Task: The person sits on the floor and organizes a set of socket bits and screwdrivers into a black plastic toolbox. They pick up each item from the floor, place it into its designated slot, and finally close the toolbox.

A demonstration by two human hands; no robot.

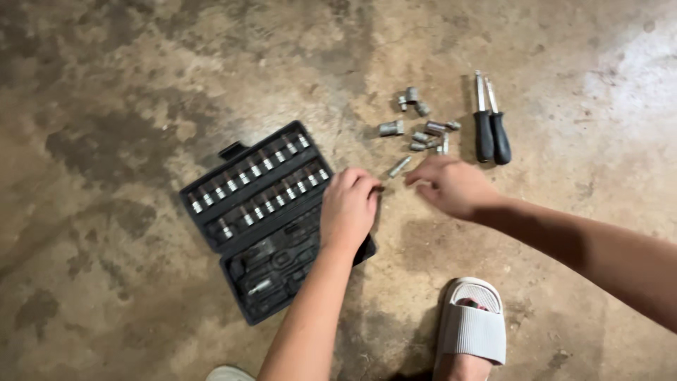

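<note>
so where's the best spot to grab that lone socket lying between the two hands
Pinch the lone socket across the middle of its barrel, thumb and finger on its two long sides. It lies flat on the concrete floor, slanted, apart from the other loose sockets. The right hand, nearest it, could probably come from above and the right; gripping the ends would likely make it roll.

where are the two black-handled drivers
In the head view, upper right on the floor: the drivers lie side by side, just right of the loose sockets.
</note>
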